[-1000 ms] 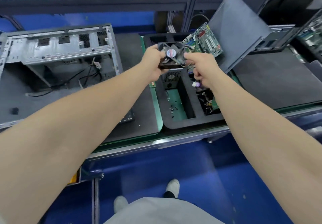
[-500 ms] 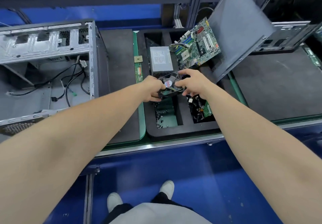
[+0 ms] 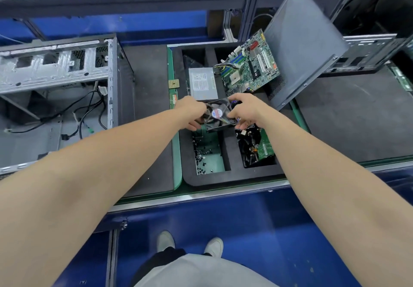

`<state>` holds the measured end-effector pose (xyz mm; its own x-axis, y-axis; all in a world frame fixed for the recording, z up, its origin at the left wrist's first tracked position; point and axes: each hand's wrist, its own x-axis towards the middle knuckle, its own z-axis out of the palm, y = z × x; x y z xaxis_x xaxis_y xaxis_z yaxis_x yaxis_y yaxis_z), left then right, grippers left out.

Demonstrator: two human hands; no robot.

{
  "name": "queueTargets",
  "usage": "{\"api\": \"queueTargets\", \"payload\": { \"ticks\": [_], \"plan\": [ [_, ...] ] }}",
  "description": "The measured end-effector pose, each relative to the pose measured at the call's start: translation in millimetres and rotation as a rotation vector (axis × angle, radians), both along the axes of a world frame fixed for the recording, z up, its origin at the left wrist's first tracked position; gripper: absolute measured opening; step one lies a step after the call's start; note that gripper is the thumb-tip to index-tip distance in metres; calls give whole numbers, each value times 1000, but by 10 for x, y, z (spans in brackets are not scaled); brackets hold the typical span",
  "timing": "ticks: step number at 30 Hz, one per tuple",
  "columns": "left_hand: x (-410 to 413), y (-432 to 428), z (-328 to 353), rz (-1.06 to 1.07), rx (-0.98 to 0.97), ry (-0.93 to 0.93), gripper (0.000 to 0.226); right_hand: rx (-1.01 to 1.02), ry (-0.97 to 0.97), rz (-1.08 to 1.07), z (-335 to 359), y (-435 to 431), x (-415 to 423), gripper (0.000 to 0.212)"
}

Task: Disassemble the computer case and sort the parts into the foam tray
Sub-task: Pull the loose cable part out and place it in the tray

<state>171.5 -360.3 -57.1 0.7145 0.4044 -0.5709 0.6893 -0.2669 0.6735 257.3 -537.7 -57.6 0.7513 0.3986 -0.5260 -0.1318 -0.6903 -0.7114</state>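
Note:
A black case fan (image 3: 218, 115) with a round red and blue label is held over the middle of the black foam tray (image 3: 232, 178). My left hand (image 3: 192, 112) grips its left edge and my right hand (image 3: 244, 111) grips its right edge, thumb on top. In the tray lie a grey power supply (image 3: 202, 83), a green motherboard (image 3: 250, 63) leaning at the back, several small screws (image 3: 204, 153) in the near left pocket and a heatsink fan with a small green board (image 3: 256, 147) in the near right pocket. The opened metal case (image 3: 55, 90) lies at left.
A dark side panel (image 3: 301, 40) leans against the tray's right back. Black cables (image 3: 89, 112) trail inside the case. A small gold CPU chip (image 3: 173, 84) lies on the green strip left of the tray. Another chassis (image 3: 368, 52) stands at the far right. Dark mats cover the bench.
Both hands have brought the fan down from in front of the motherboard to just over the tray's middle pockets. The view has shifted, so the case sits further left.

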Motion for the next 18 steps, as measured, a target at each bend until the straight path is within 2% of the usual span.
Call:
{"api": "queueTargets", "payload": {
  "ticks": [8,12,18],
  "plan": [
    [-44,184,-180,50,16,-12,26,-38,-13,-32,-154,167,-143,67],
    [-74,248,-237,70,-19,25,22,-99,-86,-56,-228,248,-208,63],
    [-25,212,-218,111,38,-26,24,-43,-81,-146,-281,180,-257,60]
  ]
}}
